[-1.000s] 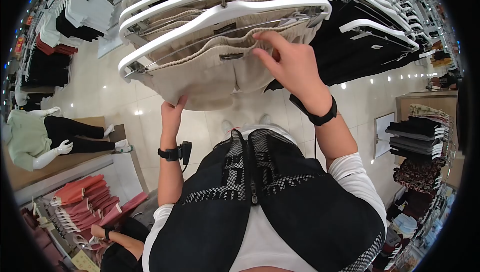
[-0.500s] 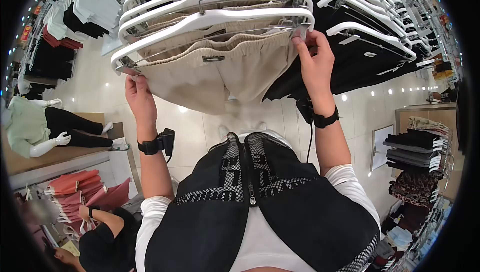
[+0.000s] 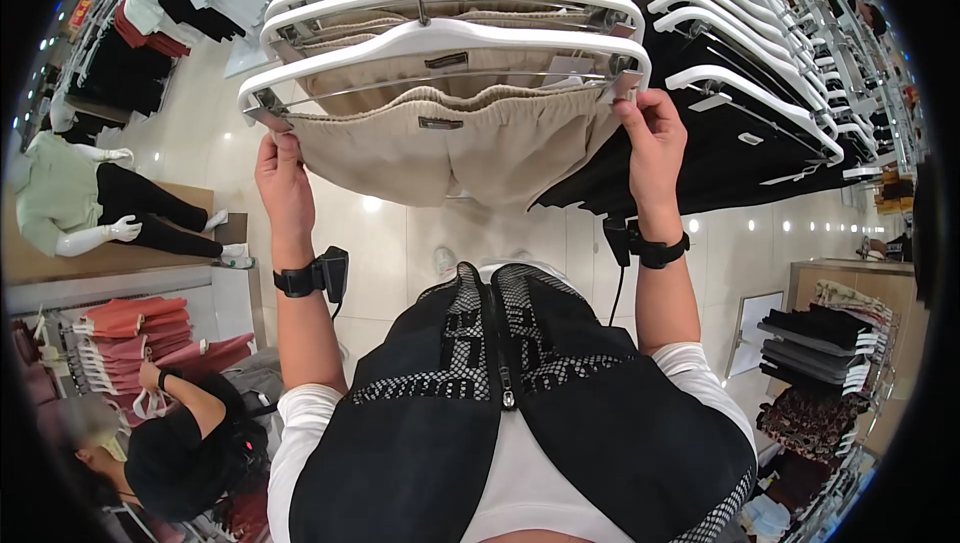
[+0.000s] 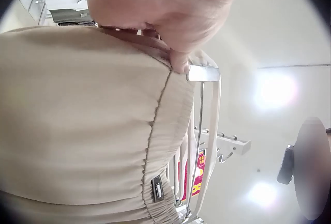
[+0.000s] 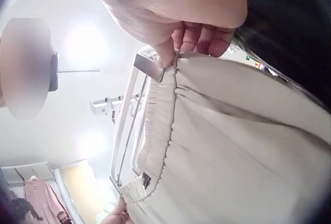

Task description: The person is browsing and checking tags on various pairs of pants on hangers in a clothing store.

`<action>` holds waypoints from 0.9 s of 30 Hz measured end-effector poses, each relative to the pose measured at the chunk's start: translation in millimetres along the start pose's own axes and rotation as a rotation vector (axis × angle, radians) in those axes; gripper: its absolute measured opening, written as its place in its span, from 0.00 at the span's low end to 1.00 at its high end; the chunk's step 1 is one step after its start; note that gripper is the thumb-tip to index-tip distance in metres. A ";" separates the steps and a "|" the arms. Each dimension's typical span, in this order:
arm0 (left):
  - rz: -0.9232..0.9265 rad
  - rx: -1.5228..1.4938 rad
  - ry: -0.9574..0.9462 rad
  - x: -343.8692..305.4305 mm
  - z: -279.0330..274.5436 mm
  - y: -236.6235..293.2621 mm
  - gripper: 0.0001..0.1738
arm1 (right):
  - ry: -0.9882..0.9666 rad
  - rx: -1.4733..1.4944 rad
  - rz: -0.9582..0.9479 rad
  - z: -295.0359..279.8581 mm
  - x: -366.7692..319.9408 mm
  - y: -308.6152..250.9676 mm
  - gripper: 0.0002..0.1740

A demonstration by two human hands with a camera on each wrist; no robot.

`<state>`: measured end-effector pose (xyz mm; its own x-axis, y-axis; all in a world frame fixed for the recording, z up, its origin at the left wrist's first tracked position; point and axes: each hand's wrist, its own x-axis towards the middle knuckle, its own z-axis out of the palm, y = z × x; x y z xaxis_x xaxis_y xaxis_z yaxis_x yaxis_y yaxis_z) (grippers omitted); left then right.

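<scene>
Beige pants (image 3: 500, 148) with an elastic waistband and a small dark label (image 3: 440, 124) hang from the front white hanger (image 3: 400, 41). My left hand (image 3: 284, 183) pinches the waistband's left corner, just under a metal clip (image 4: 203, 73) of the hanger. At the opposite corner my right hand (image 3: 655, 153) pinches the fabric between thumb and fingers, its thumb close beside the other metal clip (image 5: 149, 67). Between the hands the waistband is spread out, with the front of the pants facing me.
Behind hang more beige pants (image 3: 370, 83) on white hangers. Black garments (image 3: 700, 138) hang close to the right of my right hand. To the left stands a mannequin (image 3: 70, 193) on a platform, and lower left a person in black (image 3: 180, 453) is beside pink clothes (image 3: 140, 333).
My right hand has gone from the waistband's middle to its right corner. The left hand has moved outward to the left corner, and the waistband now lies spread wider.
</scene>
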<state>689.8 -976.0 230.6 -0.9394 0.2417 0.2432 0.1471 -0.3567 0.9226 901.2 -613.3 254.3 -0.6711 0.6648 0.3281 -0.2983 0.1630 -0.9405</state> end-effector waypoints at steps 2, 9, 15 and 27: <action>-0.076 0.051 -0.040 -3.9 -5.9 -8.9 0.17 | -0.064 0.034 0.037 3.7 0.6 1.7 0.11; -0.477 0.547 -0.184 -42.1 -17.9 -47.9 0.22 | -0.206 -0.049 0.279 -5.0 -13.9 47.2 0.18; -0.662 0.352 -0.200 -69.7 -16.4 -35.0 0.24 | -0.345 -0.078 0.519 -25.7 -20.3 46.9 0.18; -0.626 -0.373 0.014 -108.6 -8.3 -13.9 0.36 | -0.376 0.633 0.730 -40.9 -16.8 9.5 0.24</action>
<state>787.2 -1004.8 188.9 -0.8171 0.4907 -0.3027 -0.5321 -0.4396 0.7237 937.3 -593.0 236.2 -0.9679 0.1594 -0.1943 0.0373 -0.6734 -0.7383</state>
